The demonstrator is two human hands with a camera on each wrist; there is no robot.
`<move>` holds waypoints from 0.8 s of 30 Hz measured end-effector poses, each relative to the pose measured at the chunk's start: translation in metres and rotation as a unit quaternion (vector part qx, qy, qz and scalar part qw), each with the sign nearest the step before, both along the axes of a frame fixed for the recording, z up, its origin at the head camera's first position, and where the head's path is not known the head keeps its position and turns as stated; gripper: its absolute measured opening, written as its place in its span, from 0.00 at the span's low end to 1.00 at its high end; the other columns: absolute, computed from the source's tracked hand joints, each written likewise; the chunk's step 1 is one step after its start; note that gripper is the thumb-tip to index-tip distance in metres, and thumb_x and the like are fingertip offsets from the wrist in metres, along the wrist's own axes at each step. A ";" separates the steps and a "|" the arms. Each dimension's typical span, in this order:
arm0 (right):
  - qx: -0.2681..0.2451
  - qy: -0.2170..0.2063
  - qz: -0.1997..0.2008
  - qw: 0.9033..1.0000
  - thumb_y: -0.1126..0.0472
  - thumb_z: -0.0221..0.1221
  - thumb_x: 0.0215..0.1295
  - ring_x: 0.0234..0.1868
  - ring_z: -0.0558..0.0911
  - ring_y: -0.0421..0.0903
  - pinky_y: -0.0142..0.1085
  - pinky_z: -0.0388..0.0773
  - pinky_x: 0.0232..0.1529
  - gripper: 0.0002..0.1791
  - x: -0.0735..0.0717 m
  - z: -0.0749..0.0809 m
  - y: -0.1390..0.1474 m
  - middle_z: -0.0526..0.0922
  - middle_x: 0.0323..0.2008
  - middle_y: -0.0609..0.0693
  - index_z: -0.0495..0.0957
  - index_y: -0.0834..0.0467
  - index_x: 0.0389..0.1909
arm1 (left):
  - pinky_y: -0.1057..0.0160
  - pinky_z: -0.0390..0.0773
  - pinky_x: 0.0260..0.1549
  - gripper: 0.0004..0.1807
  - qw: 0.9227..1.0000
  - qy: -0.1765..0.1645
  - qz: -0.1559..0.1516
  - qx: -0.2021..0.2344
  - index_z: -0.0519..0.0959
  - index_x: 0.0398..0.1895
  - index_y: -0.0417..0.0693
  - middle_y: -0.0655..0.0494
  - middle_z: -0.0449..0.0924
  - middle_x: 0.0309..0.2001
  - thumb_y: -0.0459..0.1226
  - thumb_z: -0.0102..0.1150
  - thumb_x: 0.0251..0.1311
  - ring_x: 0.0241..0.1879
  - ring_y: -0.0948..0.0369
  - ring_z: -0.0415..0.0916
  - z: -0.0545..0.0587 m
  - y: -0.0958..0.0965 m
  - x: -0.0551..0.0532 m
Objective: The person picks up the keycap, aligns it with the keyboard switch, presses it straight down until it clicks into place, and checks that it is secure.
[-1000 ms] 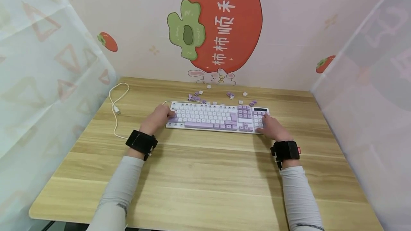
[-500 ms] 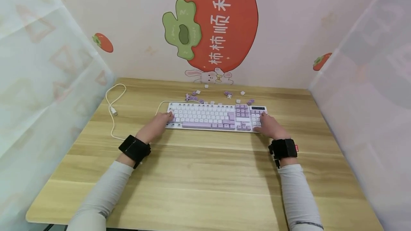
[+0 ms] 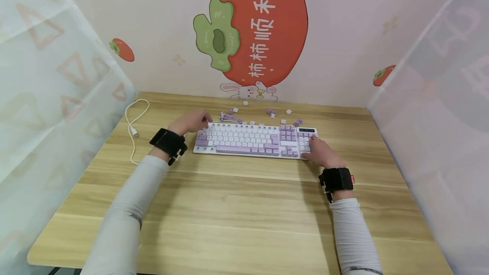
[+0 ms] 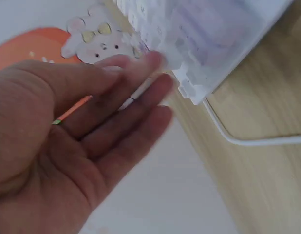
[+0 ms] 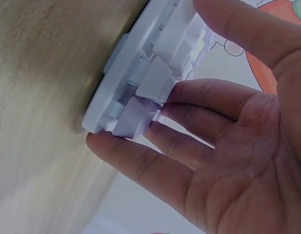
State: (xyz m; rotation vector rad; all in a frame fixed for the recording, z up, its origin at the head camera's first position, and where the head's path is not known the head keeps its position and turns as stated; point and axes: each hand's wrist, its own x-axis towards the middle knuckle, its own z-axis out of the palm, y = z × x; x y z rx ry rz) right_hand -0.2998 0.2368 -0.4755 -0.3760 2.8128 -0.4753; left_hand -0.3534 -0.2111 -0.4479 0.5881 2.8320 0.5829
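Observation:
A white and lilac keyboard (image 3: 244,139) lies on the table. My left hand (image 3: 192,121) is at its far left corner; in the left wrist view the fingers of the left hand (image 4: 116,112) are loosely extended. One fingertip comes close to the blurred corner keys; contact is hard to tell. My right hand (image 3: 322,152) holds the keyboard's right end, its thumb by the near edge. The right wrist view has the fingers of the right hand (image 5: 189,122) against a purple key (image 5: 135,117) and a white key (image 5: 155,80), with one fingertip at the casing edge.
Several loose white and purple keycaps (image 3: 230,117) are scattered behind the keyboard, with more keycaps (image 3: 298,122) farther right. A white USB cable (image 3: 131,130) loops at the table's left. A patterned wall (image 3: 164,67) rises behind, and cloth panels stand at both sides.
My left hand has let go of the keyboard's left edge and moved away from me to its far corner, uncovering the left-side keys. The right hand stays at the right end.

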 end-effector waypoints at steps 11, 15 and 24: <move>-0.014 0.008 -0.003 1.000 0.57 0.65 0.67 0.36 0.76 0.55 0.49 0.78 0.43 0.23 0.000 0.003 -0.001 0.77 0.49 0.72 0.73 0.76 0.46 | 0.49 0.76 0.57 0.21 0.999 -0.017 0.044 -0.002 0.79 0.60 0.33 0.38 0.79 0.61 0.29 0.50 0.66 0.53 0.48 0.75 -0.013 0.028 -0.063; -0.016 0.005 -0.004 1.000 0.57 0.65 0.67 0.33 0.76 0.53 0.46 0.77 0.39 0.23 0.001 0.002 -0.001 0.78 0.44 0.67 0.73 0.75 0.46 | 0.51 0.77 0.56 0.17 0.999 -0.012 0.044 -0.014 0.83 0.55 0.34 0.40 0.83 0.53 0.31 0.52 0.68 0.51 0.49 0.77 -0.027 0.034 -0.080; -0.004 -0.001 -0.016 1.000 0.55 0.64 0.67 0.42 0.77 0.56 0.50 0.77 0.48 0.27 -0.002 -0.005 0.002 0.74 0.56 0.73 0.72 0.77 0.51 | 0.55 0.77 0.40 0.08 0.998 0.008 0.057 0.013 0.87 0.39 0.36 0.45 0.83 0.36 0.30 0.59 0.67 0.36 0.52 0.74 -0.041 0.041 -0.087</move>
